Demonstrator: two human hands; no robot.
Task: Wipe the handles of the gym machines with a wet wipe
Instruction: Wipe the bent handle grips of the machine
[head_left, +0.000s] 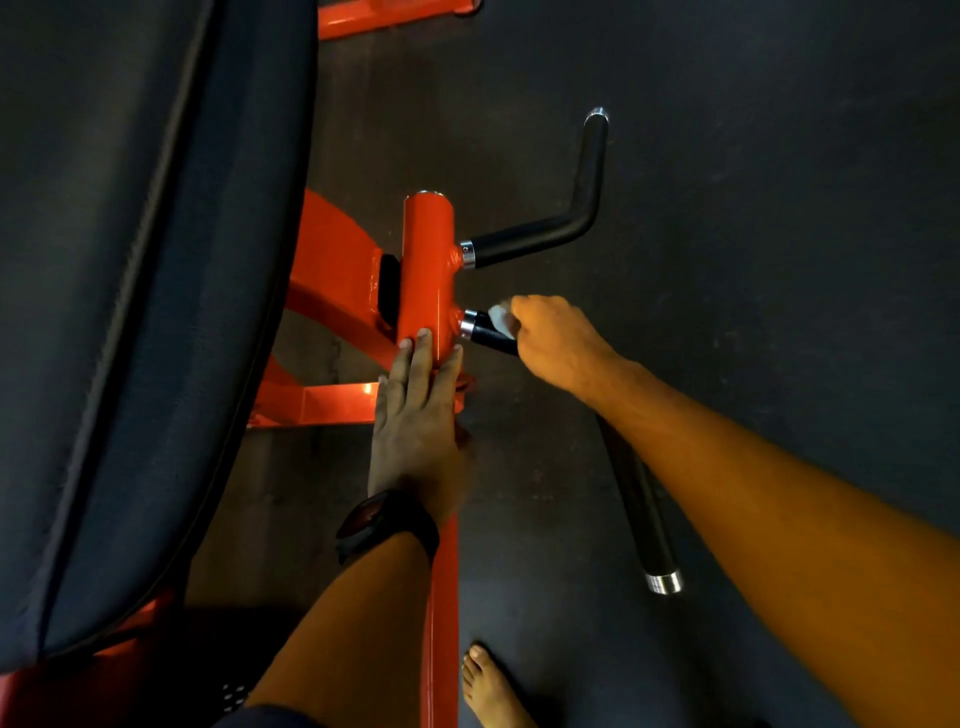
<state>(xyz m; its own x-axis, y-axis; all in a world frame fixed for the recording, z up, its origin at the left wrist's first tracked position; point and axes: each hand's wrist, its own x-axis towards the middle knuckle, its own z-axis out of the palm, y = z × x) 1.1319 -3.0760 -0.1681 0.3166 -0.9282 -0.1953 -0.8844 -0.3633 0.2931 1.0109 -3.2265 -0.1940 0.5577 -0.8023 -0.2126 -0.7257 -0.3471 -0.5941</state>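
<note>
**A:** Where is the wipe?

**B:** The white wipe (500, 317) is bunched against the lower handle (636, 493), right by the shiny collar where the black grip meets the orange post (426, 270).

**A:** Who has it?

**B:** The right hand (556, 343). Its fingers curl over the grip and press the wipe onto it. I judge that it sits at this inner end so a stroke can run outward along the bar.

**A:** And the other hand?

**B:** The left hand (415, 415) lies flat on the post with straight fingers, the tips just beside the collar. It holds nothing and probably steadies the arm of the machine against the rubbing.

**A:** Anything else close by?

**B:** The upper handle (545, 234) juts from the same post, and no hand touches it. A dark watch (384, 519) is on the left wrist, a black pad (130, 312) fills the left side, and a bare foot (488, 686) stands on the dark floor (779, 260).
</note>
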